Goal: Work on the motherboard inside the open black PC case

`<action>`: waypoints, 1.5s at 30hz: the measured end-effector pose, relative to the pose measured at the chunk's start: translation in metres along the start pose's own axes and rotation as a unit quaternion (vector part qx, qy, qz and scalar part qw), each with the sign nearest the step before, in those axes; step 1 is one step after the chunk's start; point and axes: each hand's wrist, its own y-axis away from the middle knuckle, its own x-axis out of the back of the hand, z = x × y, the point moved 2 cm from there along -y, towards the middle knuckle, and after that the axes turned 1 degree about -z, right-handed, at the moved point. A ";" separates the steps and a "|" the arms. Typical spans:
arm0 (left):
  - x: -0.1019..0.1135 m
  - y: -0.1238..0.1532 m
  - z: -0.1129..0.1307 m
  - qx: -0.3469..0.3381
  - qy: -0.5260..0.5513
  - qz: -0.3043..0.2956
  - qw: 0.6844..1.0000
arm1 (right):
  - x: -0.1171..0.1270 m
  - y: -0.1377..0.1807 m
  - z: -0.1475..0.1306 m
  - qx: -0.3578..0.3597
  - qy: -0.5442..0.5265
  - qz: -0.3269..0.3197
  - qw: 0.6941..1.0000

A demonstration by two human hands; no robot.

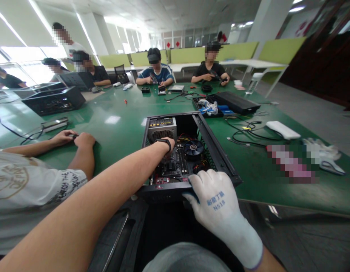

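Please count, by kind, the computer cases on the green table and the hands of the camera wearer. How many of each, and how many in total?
Open computer cases: 3 (near one under the hands, black one at left, flat one farther back)
Bare hands: 1, the left hand inside the near case
Gloved hands: 1, the right hand on the case's front edge
Total: 5

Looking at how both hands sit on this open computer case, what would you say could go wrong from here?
1. The bare left hand reaches among the motherboard parts; it might knock a component or snag the loose cables.
2. The computer case overhangs the green table edge, steadied by the gloved right hand; it could tip off.
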 end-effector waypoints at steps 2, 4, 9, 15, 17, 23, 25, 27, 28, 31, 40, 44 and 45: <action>0.001 0.004 0.001 0.004 -0.009 -0.007 1.000 | -0.001 0.000 0.000 0.000 0.000 -0.001 1.000; 0.001 0.005 0.002 0.004 -0.021 -0.008 1.000 | -0.001 0.000 0.000 0.001 0.002 -0.001 1.000; 0.001 0.005 0.002 -0.004 -0.019 0.004 1.000 | -0.002 -0.001 0.000 0.000 0.002 -0.006 1.000; 0.009 0.015 0.008 0.001 -0.035 -0.007 0.999 | -0.001 0.000 0.000 -0.001 0.000 -0.004 1.000; 0.010 0.016 0.008 0.001 -0.038 -0.011 0.999 | -0.001 0.000 0.000 -0.003 0.000 -0.005 1.000; 0.006 0.006 0.003 -0.018 -0.018 -0.008 1.000 | -0.001 0.000 0.000 -0.005 -0.003 -0.011 1.000; 0.004 0.003 0.001 -0.023 -0.020 -0.007 1.000 | -0.001 0.000 0.000 -0.005 -0.003 -0.014 1.000; 0.003 0.002 0.000 -0.022 -0.019 -0.001 1.000 | -0.001 0.001 0.000 -0.004 -0.002 -0.014 1.000; 0.003 0.001 0.000 -0.022 -0.017 0.004 1.000 | -0.001 0.001 0.000 -0.003 -0.002 -0.014 1.000; 0.003 0.000 0.001 -0.018 -0.027 0.000 0.999 | -0.001 0.001 0.000 -0.003 0.000 -0.013 1.000; 0.002 -0.001 0.000 -0.011 0.002 -0.002 1.000 | -0.002 0.002 0.000 -0.005 0.005 -0.012 1.000; 0.003 0.001 0.000 -0.012 -0.027 -0.012 0.999 | -0.001 0.001 0.000 -0.004 0.001 -0.011 1.000; 0.003 0.002 0.000 -0.013 -0.028 -0.013 0.999 | -0.001 0.001 0.000 -0.004 0.001 -0.011 1.000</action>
